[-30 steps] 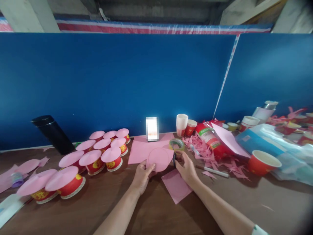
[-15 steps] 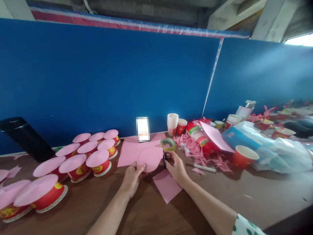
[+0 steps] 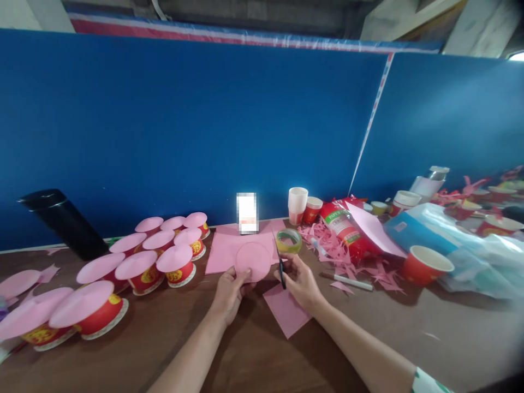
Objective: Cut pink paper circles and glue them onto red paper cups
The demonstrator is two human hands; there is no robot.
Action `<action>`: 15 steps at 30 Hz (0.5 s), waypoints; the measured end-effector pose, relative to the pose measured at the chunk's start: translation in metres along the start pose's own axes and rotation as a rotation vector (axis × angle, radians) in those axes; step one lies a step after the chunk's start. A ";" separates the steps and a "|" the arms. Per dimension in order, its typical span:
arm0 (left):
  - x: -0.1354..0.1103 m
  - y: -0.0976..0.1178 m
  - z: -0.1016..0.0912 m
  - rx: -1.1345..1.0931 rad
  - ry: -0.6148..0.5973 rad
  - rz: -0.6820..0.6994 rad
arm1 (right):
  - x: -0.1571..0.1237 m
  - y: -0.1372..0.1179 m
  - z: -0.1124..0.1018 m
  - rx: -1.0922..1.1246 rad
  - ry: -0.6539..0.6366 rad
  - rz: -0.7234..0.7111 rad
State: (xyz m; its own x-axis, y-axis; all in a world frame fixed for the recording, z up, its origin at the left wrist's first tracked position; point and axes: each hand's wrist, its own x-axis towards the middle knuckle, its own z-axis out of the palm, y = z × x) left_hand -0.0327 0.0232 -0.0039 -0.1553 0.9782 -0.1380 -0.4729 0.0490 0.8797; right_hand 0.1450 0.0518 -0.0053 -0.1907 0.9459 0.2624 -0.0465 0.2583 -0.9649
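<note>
A round pink paper disc (image 3: 254,260) is pinched by my left hand (image 3: 232,289), thumb on top and fingers underneath. My right hand (image 3: 301,281) grips black-handled scissors (image 3: 281,270) just right of the disc, their thin blades pointing up and away. Whether the blades touch the paper I cannot tell. Below the right hand lies a pink paper square (image 3: 286,314) on the brown table. Behind the disc is a larger stack of pink paper sheets (image 3: 219,254). A roll of clear yellowish tape (image 3: 298,243) sits just beyond the scissors.
Left stand several red cups (image 3: 180,274) topped with pink discs, and a black flask (image 3: 69,229). To the right are pink scraps (image 3: 327,245), a white marker (image 3: 354,282), a red package (image 3: 341,232), an orange-red paper cup (image 3: 423,267) and a blue plastic bag (image 3: 423,226). A blue partition (image 3: 204,120) rises behind.
The camera view has swung slightly left, so things appear further right. Both hands keep their holds, and the scissors now sit a little apart from the disc's right side.
</note>
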 end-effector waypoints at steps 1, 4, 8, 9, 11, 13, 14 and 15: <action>0.000 0.000 0.000 -0.010 0.005 -0.004 | -0.001 -0.001 0.001 0.015 -0.007 0.009; 0.001 0.001 -0.001 -0.053 0.030 -0.002 | -0.003 -0.003 0.002 0.044 -0.021 0.013; 0.001 0.001 -0.001 -0.087 0.055 0.000 | -0.004 -0.004 0.003 0.006 -0.094 0.022; 0.001 0.001 -0.001 -0.091 0.052 -0.003 | -0.005 -0.004 0.004 -0.009 -0.111 0.026; 0.000 0.002 0.000 -0.110 0.047 -0.008 | -0.006 -0.004 0.005 -0.025 -0.132 0.032; -0.002 0.004 0.000 -0.135 0.042 -0.007 | -0.007 -0.005 0.006 -0.015 -0.145 0.046; -0.003 0.005 0.001 -0.146 0.039 -0.006 | -0.008 -0.005 0.007 -0.007 -0.148 0.057; -0.003 0.005 0.001 -0.156 0.034 -0.004 | -0.008 -0.006 0.007 0.001 -0.150 0.069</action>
State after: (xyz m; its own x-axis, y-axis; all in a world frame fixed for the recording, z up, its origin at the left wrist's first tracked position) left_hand -0.0338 0.0208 0.0017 -0.1817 0.9704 -0.1591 -0.6019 0.0182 0.7983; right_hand 0.1397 0.0414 -0.0019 -0.3382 0.9213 0.1917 -0.0294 0.1933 -0.9807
